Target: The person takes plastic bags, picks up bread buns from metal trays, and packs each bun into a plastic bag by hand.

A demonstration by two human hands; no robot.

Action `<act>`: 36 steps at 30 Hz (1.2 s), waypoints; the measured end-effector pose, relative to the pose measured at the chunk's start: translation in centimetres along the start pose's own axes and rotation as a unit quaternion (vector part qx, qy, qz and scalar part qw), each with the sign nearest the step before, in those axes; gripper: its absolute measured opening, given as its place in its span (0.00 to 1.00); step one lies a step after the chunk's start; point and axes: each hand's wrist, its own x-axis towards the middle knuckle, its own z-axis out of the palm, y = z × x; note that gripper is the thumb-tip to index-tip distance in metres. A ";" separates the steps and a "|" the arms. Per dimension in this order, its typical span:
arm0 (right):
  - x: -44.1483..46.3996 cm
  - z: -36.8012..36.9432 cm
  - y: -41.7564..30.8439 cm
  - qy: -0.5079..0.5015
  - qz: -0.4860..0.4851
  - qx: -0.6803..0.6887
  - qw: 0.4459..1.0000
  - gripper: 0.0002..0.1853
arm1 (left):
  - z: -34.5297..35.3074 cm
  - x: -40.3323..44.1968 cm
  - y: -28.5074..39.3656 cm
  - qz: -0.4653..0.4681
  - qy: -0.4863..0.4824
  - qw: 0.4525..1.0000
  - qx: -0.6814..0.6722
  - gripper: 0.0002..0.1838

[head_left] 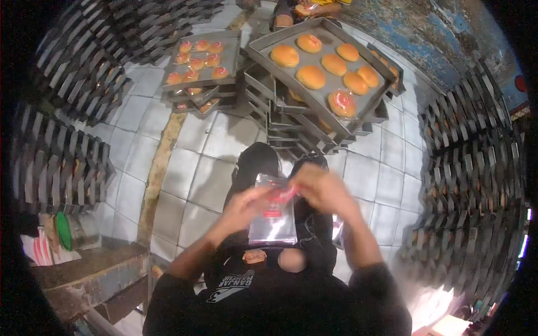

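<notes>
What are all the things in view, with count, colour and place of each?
Buns: eight, golden, on right top tray
Other buns: about ten, orange, on left top tray
Tray stacks: many, grey, ahead and beside
Plastic: count unclear, clear and red, over lap
Disc: one, green, lower left
Striped cloth: one, red-white, left of disc
Ledge: one, brown, below these
Floor tiles: many, whitish, underneath
Wall: one, blue, upper right
Other person: one, yellow clothing, top
Shirt: one, black, bottom
Left hand and right hand: two, bare, at plastic
</notes>
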 end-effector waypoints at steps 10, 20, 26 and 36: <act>22.6 -7.9 21.3 0.205 0.259 -0.218 0.918 0.34 | -4.9 2.1 -2.8 -0.140 0.141 0.898 -0.392 0.17; 20.1 -4.3 13.6 0.273 0.133 0.174 0.937 0.30 | -5.1 7.3 -3.7 -0.120 0.223 0.834 -0.490 0.19; 8.6 2.7 -2.4 0.200 0.066 0.366 0.907 0.31 | -3.7 13.9 -5.7 -0.155 0.216 0.807 -0.527 0.18; 4.3 5.8 -0.6 0.247 -0.164 -0.171 0.939 0.22 | -1.1 10.0 4.3 -0.203 0.074 0.820 -0.531 0.24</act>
